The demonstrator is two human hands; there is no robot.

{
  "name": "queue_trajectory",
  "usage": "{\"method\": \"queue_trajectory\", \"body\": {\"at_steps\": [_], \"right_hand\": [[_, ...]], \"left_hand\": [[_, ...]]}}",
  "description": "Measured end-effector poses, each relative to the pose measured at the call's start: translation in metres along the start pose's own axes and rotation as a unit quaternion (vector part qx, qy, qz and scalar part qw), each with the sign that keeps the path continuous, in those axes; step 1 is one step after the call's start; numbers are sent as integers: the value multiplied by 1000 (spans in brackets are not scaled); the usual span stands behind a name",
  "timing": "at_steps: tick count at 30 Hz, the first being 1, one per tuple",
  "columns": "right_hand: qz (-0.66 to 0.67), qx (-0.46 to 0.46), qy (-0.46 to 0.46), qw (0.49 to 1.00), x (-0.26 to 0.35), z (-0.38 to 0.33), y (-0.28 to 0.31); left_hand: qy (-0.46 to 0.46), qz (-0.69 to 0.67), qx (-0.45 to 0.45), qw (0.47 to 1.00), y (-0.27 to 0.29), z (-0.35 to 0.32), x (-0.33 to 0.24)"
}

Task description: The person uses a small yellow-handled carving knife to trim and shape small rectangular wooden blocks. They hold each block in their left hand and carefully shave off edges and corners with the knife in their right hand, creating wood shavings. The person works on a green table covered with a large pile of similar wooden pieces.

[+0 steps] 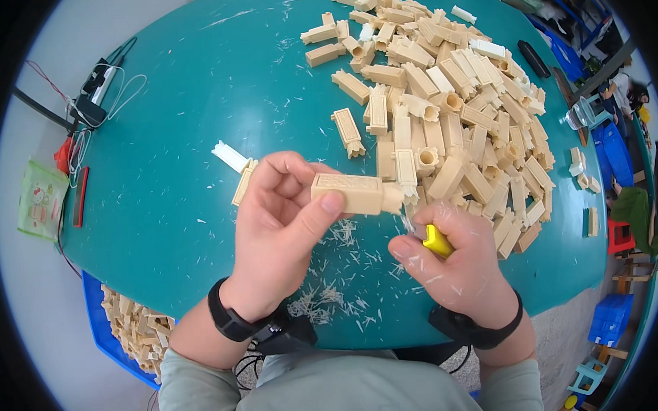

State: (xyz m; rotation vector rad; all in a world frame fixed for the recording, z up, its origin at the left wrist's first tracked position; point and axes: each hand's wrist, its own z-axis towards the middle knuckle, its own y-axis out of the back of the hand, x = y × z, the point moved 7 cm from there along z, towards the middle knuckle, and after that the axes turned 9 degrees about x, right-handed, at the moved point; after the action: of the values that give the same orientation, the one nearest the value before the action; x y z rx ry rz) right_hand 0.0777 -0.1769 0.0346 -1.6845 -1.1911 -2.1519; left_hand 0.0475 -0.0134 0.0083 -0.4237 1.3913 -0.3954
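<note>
Between the thumb and fingers of my left hand (275, 225) lies a tan, box-shaped moulded plastic piece (348, 193). It is held roughly level, with raised patterning on one face and a narrower, ragged end pointing right. My right hand (461, 255) is closed around a yellow-handled knife (437, 241), just below and right of that ragged end. The fingers mostly hide the blade, so I cannot tell whether it touches the piece. Thin shavings cling to my right hand. Beyond my left hand lie a white piece (231, 157) and a cream piece (244, 181).
A large heap of similar tan pieces (478, 117) covers the right of the green table (173, 102). Pale shavings (321, 301) litter the near edge. A blue bin (97, 315) of pieces stands lower left. A black object (532, 58) lies beyond the heap.
</note>
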Motion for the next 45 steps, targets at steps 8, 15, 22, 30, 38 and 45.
{"method": "queue_trajectory", "body": {"at_steps": [8,15,22,30,38,45], "right_hand": [[33,-37,36,998,-4,-2,4],[38,-13,27,999,-3,-3,2],[21,-18,30,999,1,-2,2],[9,7,26,1000,2,-3,-1],[-5,9,28,1000,4,-2,-2],[7,-24,11,1000,-4,-3,4]], "left_hand": [[107,67,191,973,-26,-7,9],[54,161,225,959,-31,-9,5],[47,126,200,971,-28,-9,5],[71,38,194,978,-26,-8,7],[100,111,125,981,-15,-6,8],[-2,817,7,577,14,16,-23]]}}
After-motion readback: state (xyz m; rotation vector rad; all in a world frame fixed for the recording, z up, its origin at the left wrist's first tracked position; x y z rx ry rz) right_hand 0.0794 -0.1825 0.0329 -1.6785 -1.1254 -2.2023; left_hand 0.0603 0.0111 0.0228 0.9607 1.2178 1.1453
